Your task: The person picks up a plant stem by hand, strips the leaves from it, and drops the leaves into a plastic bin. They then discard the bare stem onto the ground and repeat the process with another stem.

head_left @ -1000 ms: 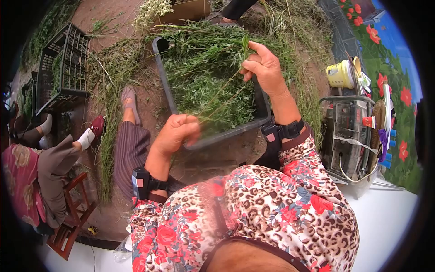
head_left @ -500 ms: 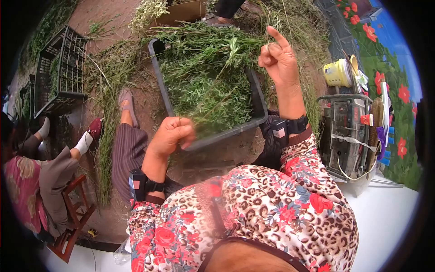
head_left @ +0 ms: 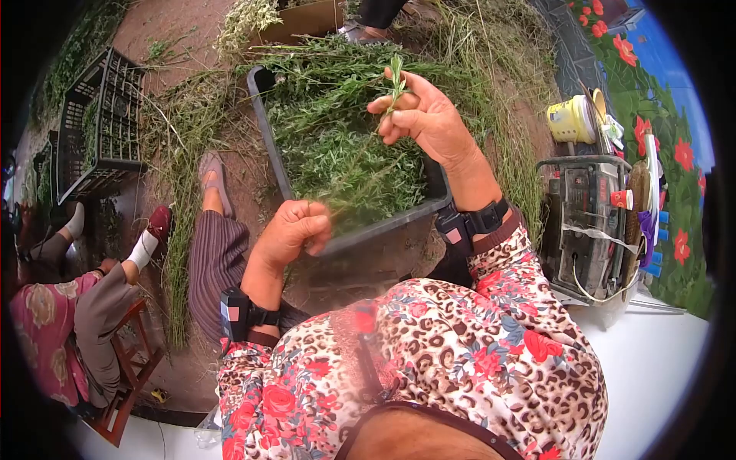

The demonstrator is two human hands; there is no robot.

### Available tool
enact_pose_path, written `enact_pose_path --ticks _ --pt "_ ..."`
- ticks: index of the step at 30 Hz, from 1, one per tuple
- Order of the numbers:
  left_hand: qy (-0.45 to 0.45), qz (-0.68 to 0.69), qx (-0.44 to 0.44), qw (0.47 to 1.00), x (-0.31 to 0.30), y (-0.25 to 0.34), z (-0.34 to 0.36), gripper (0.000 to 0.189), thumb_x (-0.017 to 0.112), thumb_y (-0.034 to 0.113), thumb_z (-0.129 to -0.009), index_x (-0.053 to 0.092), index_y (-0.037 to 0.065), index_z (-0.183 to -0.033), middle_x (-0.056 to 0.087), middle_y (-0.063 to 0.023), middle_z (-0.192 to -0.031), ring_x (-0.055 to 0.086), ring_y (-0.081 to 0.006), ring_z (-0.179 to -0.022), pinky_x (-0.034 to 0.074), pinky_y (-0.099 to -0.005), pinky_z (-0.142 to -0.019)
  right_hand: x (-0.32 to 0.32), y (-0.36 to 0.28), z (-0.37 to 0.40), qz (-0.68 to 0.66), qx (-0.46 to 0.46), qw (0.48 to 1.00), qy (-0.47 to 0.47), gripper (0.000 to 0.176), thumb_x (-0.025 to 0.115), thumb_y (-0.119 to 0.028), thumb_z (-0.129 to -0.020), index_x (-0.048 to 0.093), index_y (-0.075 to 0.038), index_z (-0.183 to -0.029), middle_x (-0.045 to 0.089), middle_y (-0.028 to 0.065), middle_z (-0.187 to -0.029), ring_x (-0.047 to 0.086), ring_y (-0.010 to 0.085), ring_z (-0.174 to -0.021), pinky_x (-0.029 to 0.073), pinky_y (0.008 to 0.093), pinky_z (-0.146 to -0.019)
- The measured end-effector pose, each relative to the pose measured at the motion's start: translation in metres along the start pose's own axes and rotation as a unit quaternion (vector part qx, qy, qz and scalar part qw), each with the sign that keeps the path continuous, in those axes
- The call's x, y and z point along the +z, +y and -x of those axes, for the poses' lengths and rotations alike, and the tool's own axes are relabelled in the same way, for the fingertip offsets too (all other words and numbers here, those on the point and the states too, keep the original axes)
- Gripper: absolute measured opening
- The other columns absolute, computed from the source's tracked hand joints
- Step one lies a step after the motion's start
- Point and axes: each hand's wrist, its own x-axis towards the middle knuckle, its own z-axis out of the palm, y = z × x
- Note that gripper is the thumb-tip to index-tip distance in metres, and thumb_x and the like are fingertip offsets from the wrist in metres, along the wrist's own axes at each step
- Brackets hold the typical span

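My left hand is closed near the front left corner of a dark grey plastic tub, wrapped round a thin herb stalk that runs blurred up to the right over the tub. A green leafy sprig is pinched between the thumb and fingers of my right hand, held above the tub's right half. Heaped cut greenery fills the tub, with longer stems lying across its far side. Both wrists carry black strapped devices.
To the left stand a black plastic crate and a seated person on a wooden chair. Strewn stalks cover the floor on both sides. At the right are a yellow bucket and a grey-framed machine. A cardboard box sits beyond the tub.
My right hand has moved left and inward over the tub, and its raised index finger has bent round the leafy sprig. My left hand has stayed almost in place, its stalk swinging lower.
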Motion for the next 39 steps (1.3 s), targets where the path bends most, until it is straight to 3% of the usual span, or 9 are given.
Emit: enact_pose_path --ticks 9,18,24,30,36,39 --pt "0.008 0.028 -0.015 0.999 0.002 -0.002 -0.002 0.023 0.064 0.019 -0.082 0.058 -0.002 -0.076 0.057 -0.0069 -0.063 0.051 -0.0133 -0.047 0.041 -0.0249 -0.040 -0.006 0.007 -0.001 -0.014 -0.049 0.997 0.057 0.061 0.056 0.003 -0.078 0.029 0.002 -0.133 0.062 0.0169 -0.086 0.061 0.0170 -0.065 0.054 0.0303 -0.058" --pt "0.024 -0.005 -0.013 1.000 0.001 -0.002 -0.002 0.023 0.064 0.020 -0.082 0.057 -0.001 -0.076 0.056 -0.0062 -0.063 0.050 -0.0117 -0.048 0.041 -0.0242 -0.041 -0.011 0.008 -0.003 0.026 -0.063 0.991 0.113 0.058 0.055 0.005 -0.078 0.030 0.003 -0.130 0.062 0.0187 -0.086 0.062 0.0177 -0.064 0.054 0.0290 -0.057" --pt "0.009 -0.003 -0.008 1.000 -0.003 -0.005 -0.003 0.022 0.063 0.020 -0.082 0.056 0.000 -0.078 0.055 -0.0051 -0.064 0.051 -0.0115 -0.051 0.041 -0.0242 -0.041 -0.007 0.008 -0.004 0.038 -0.059 0.993 0.092 0.059 0.052 0.002 -0.082 0.025 0.005 -0.133 0.062 0.0197 -0.089 0.063 0.0181 -0.066 0.055 0.0284 -0.058" --pt "0.030 0.016 -0.015 0.999 -0.002 -0.006 -0.002 0.019 0.063 0.018 -0.083 0.056 0.000 -0.083 0.055 -0.0044 -0.065 0.052 -0.0114 -0.052 0.043 -0.0246 -0.042 -0.006 0.006 -0.003 0.131 -0.073 0.982 0.113 0.056 0.052 0.001 -0.082 0.028 0.004 -0.132 0.064 0.0152 -0.083 0.062 0.0149 -0.065 0.053 0.0257 -0.057" --pt "0.042 0.012 0.005 0.999 0.001 -0.002 -0.003 0.020 0.064 0.019 -0.082 0.056 0.001 -0.082 0.055 -0.0044 -0.065 0.052 -0.0123 -0.053 0.042 -0.0251 -0.041 -0.003 0.004 0.001 0.430 -0.129 0.879 0.160 0.047 0.051 0.002 -0.081 0.040 0.003 -0.127 0.064 0.0094 -0.078 0.057 0.0095 -0.061 0.049 0.0221 -0.056" --pt "0.026 0.000 0.027 0.999 -0.003 -0.002 0.001 0.020 0.065 0.019 -0.081 0.056 0.001 -0.081 0.054 -0.0043 -0.065 0.051 -0.0124 -0.053 0.042 -0.0253 -0.041 -0.022 -0.006 -0.002 0.404 -0.141 0.873 0.233 0.045 0.051 0.003 -0.081 0.042 0.003 -0.126 0.063 0.0094 -0.078 0.056 0.0091 -0.061 0.048 0.0217 -0.055"
